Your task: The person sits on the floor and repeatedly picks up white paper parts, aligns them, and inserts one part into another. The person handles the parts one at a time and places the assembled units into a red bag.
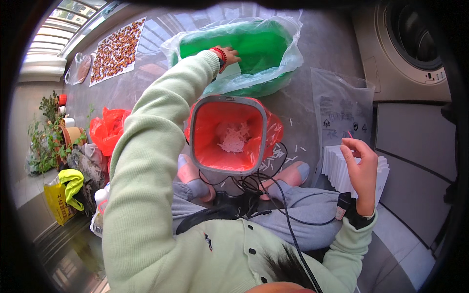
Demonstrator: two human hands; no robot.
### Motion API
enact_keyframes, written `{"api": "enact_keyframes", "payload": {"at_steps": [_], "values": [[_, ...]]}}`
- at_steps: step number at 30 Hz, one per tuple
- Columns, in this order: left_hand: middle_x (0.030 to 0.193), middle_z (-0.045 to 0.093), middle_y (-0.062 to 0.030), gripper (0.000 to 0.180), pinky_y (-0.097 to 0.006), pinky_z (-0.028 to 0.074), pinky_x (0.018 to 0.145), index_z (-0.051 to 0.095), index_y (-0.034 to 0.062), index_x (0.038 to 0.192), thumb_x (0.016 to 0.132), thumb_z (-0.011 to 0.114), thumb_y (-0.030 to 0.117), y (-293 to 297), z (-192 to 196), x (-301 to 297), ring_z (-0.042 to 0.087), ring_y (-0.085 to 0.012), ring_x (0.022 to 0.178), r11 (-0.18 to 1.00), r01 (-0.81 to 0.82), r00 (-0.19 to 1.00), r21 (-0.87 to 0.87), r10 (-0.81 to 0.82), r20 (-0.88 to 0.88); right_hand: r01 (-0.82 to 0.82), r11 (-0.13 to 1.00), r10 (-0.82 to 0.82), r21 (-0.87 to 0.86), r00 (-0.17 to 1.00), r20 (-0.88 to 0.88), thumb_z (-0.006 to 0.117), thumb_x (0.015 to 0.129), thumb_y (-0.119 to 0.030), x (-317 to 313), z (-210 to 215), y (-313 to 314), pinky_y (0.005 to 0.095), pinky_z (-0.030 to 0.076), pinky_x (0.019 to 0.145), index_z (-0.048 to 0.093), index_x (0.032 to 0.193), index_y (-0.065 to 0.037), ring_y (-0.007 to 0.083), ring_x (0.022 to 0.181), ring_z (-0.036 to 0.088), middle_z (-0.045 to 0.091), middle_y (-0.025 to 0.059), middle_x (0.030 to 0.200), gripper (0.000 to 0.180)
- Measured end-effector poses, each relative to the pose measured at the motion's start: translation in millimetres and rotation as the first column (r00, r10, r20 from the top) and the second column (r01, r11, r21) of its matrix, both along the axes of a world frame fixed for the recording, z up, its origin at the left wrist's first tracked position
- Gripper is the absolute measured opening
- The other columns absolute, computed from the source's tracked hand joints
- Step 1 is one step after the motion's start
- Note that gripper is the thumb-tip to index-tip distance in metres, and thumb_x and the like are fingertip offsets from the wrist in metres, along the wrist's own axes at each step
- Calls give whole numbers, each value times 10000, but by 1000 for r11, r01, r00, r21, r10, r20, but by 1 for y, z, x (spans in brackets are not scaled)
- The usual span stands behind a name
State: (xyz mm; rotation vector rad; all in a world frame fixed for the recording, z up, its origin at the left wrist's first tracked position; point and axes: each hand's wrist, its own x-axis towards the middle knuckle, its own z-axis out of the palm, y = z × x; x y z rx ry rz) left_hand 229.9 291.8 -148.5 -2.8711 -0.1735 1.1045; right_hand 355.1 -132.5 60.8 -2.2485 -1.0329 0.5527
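My left hand [228, 56] reaches over the near side of a green tub [264, 90] lined with a clear plastic bag [293, 53]. Its fingers are stretched out and apart. Just under them a flat white piece [229, 71] lies against the tub's inner wall; whether they touch is unclear. At the right, my right hand [361, 168] is raised with thumb and forefinger closed on a thin pink stick [350, 134], of which only the tip shows. Below that hand stands a row of white folded cards [337, 168].
Between my feet stands a grey-rimmed bin [264, 127] with a red bag and white strips [234, 139] inside. More strips and black cables [249, 185] lie beside it. A clear bag [342, 107], a washing machine [405, 53], plants [46, 136] and drying pieces [117, 51] surround the spot.
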Motion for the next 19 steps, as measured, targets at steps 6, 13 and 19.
{"api": "enact_keyframes", "payload": {"at_steps": [6,13,19], "values": [[1473,346,-39,713,-465,338,1078,411,221,1369,740,715,77,-10,-27,8,281,-245,1385,988,120,992,99,-117,-38,-63,998,62,-15,997,-50,674,814,-78,0,-1,8,282,491,660,651,966,23,212,768,635,664,117,868,183],[1292,508,-40,345,-427,362,1048,516,182,1205,865,549,133,-4,-42,-5,426,-220,1277,982,173,968,70,-183,174,-108,994,107,-13,991,-77,681,801,-70,-2,0,5,296,498,687,644,971,27,236,808,641,667,130,889,200],[1237,528,-35,275,-455,365,1056,521,203,1157,885,515,170,6,-40,-14,457,-209,1241,957,267,918,109,-287,273,-127,992,125,-22,990,-69,677,807,-71,-4,3,6,306,498,705,646,985,19,243,823,641,673,131,911,202]]}}
